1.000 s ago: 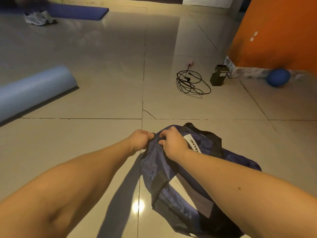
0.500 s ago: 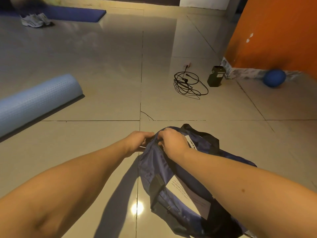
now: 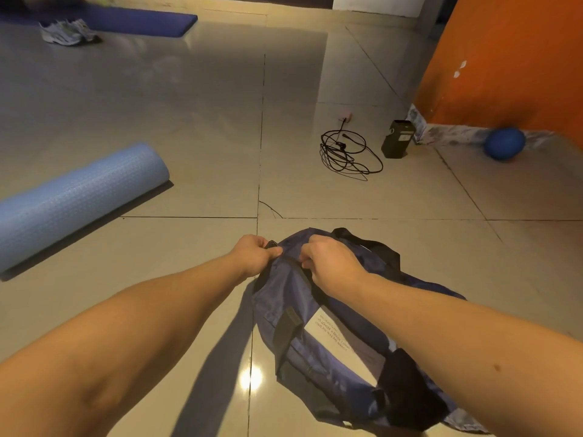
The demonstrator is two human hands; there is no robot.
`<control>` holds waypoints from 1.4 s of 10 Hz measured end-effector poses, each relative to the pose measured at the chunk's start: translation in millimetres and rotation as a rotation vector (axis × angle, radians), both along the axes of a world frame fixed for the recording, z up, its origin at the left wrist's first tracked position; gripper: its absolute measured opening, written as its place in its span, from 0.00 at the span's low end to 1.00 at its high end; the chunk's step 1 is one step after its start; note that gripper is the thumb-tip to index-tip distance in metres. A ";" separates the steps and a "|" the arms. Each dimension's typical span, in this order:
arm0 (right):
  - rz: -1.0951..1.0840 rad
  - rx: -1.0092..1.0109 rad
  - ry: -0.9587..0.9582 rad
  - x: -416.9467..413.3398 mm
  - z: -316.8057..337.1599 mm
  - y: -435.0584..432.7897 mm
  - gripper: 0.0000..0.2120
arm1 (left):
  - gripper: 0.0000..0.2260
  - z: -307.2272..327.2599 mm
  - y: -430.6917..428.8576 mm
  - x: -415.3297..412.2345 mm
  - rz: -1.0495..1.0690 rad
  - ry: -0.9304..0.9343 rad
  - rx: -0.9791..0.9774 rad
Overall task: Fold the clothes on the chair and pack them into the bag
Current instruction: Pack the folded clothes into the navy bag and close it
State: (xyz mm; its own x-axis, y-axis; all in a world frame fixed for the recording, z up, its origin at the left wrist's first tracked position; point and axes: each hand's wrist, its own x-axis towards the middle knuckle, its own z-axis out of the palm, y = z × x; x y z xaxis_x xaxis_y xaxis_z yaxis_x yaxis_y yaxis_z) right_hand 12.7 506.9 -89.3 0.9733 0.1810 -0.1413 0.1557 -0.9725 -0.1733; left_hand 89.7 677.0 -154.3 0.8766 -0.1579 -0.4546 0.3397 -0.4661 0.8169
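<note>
The navy bag lies on the tiled floor, just below the person. The left hand grips a black tab at the bag's far end, fingers curled round it. The right hand, just beside it, pinches the fabric along the bag's top. A white label on the bag's side carries a few lines of small dark capitals (too small and skewed to read surely). Farther off lie a rolled pale-blue mat, a coil of black cable and a dark box with an illegible pale sticker.
</note>
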 end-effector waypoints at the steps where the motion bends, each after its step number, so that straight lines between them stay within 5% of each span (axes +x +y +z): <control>1: 0.002 0.036 0.014 -13.2 -0.4 -15.2 0.10 | 0.10 -1.8 -1.3 2.3 0.019 -0.045 0.079; 3: -0.181 0.237 0.034 -35.6 3.7 -27.0 0.09 | 0.12 3.9 -6.8 -0.4 -0.121 -0.188 0.439; 4: -0.366 0.404 0.060 -37.0 8.4 -21.7 0.07 | 0.15 19.0 -11.1 -18.4 -0.336 -0.732 0.493; 5: -0.436 0.424 0.054 -36.5 12.0 -18.6 0.07 | 0.19 30.3 -10.9 -34.2 -0.884 -0.866 0.373; 6: -0.472 0.393 0.087 -39.2 13.7 -17.3 0.07 | 0.16 24.2 -13.8 -40.7 -0.975 -0.885 0.484; 9: -0.710 0.431 0.188 -56.5 29.8 -38.8 0.09 | 0.07 37.0 -27.8 -43.8 -0.770 -0.906 0.597; 10: -0.793 0.460 0.234 -59.5 33.3 -43.4 0.07 | 0.13 43.7 -39.1 -55.8 -0.884 -0.972 0.439; 14: -1.012 0.744 0.216 -90.8 46.9 -68.7 0.02 | 0.09 47.0 -54.9 -60.0 -0.934 -1.090 0.618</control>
State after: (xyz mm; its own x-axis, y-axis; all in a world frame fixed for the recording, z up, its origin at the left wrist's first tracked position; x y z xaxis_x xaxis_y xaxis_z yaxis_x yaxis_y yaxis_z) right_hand -78.1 438.3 -42.4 0.6922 -0.5222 -0.4982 -0.6952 -0.2974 -0.6544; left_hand 29.7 622.1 -107.3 0.5158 -0.8492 0.1134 -0.8567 -0.5102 0.0760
